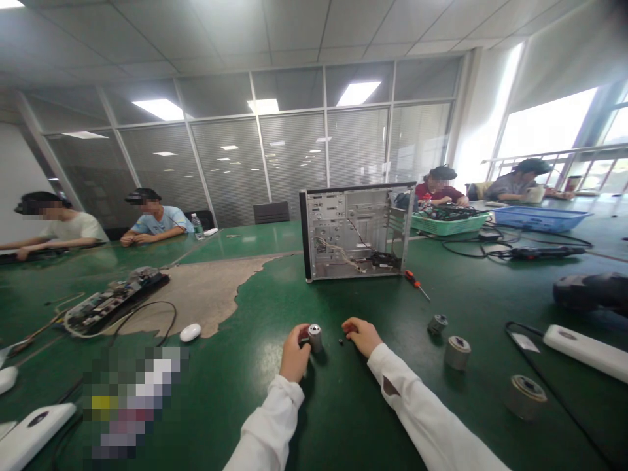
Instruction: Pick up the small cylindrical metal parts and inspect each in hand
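Observation:
My left hand (295, 356) is curled around the side of a small upright metal cylinder (314, 338) with a dark centre on its top. To the right of it, my right hand (363, 335) hovers low over the green table with its fingers bent together. Whatever may be between those fingertips is too small to make out. A tiny dark piece (341, 341) lies on the table just left of the right hand. Further right stand more metal cylinders: a small one (437, 324), a wider one (458, 353) and a large one (526, 397).
An open computer case (358, 235) stands ahead, with a red-handled screwdriver (416, 284) beside it. A green basket (449, 224), a blue basket (540, 219) and cables are behind at right. A white mouse (190, 332) and circuit parts (120, 297) lie left. Several people sit around.

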A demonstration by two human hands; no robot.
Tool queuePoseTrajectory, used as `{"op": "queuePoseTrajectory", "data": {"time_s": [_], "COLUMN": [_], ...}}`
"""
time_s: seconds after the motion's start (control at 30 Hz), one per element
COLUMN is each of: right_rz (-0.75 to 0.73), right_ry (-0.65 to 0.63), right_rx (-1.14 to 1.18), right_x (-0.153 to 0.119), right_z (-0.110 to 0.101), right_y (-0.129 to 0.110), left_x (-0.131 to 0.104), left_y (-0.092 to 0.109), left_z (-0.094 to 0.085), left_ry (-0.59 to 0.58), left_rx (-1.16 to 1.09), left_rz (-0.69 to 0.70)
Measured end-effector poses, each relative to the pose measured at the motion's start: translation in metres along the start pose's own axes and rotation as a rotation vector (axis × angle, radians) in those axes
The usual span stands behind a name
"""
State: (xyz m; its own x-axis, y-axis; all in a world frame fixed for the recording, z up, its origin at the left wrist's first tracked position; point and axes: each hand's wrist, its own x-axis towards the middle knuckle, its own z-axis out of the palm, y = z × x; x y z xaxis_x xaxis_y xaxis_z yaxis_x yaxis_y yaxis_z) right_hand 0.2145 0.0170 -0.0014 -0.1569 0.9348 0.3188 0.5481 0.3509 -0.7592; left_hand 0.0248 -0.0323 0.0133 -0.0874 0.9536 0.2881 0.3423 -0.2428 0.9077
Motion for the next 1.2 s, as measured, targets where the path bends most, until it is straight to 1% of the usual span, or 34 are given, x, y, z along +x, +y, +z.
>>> {"op": "queuePoseTrajectory", "data": {"time_s": [0.1, 0.33, 0.5, 0.6, 0.73, 0.87, 0.93, 1.03, 1.13, 1.2], "right_rz": [0.012, -0.015, -0.053, -0.168, -0.378, -0.471, -0.483, -0.454, -0.408, -0.386], "right_ry": [0.010, 0.001, 0.011, 0.003, -0.078, -0.168, -0.202, -0.201, -0.174, -0.140], "right_rx": [0.017, -0.011, -0.047, -0.038, -0.004, -0.100, -0.159, -0.211, -0.244, -0.265], "right_x": [0.001, -0.001, -0.005, -0.011, -0.022, -0.030, -0.032, -0.036, -0.048, -0.062], "right_z": [0.000, 0.002, 0.001, -0.002, -0.003, -0.003, -0.003, -0.008, -0.019, -0.032], "right_y": [0.002, 0.000, -0.010, -0.026, -0.051, -0.065, -0.067, -0.071, -0.073, -0.071], "left_x": [0.000, -0.001, 0.000, 0.000, -0.001, -0.002, -0.003, -0.003, -0.002, -0.001], "left_y": [0.001, 0.004, 0.002, 0.004, 0.008, 0.008, 0.007, 0.006, 0.005, 0.004], "left_z": [0.000, -0.001, 0.000, -0.001, -0.002, -0.001, 0.000, 0.001, 0.002, 0.002], "left_ry": [-0.007, -0.010, -0.019, -0.019, -0.046, -0.123, -0.164, -0.194, -0.189, -0.180], "left_rx": [-0.020, -0.008, 0.002, 0.005, -0.017, -0.069, -0.101, -0.161, -0.186, -0.179], "left_rz": [-0.013, -0.013, -0.006, -0.015, -0.021, 0.007, 0.012, -0.020, -0.042, -0.040]}}
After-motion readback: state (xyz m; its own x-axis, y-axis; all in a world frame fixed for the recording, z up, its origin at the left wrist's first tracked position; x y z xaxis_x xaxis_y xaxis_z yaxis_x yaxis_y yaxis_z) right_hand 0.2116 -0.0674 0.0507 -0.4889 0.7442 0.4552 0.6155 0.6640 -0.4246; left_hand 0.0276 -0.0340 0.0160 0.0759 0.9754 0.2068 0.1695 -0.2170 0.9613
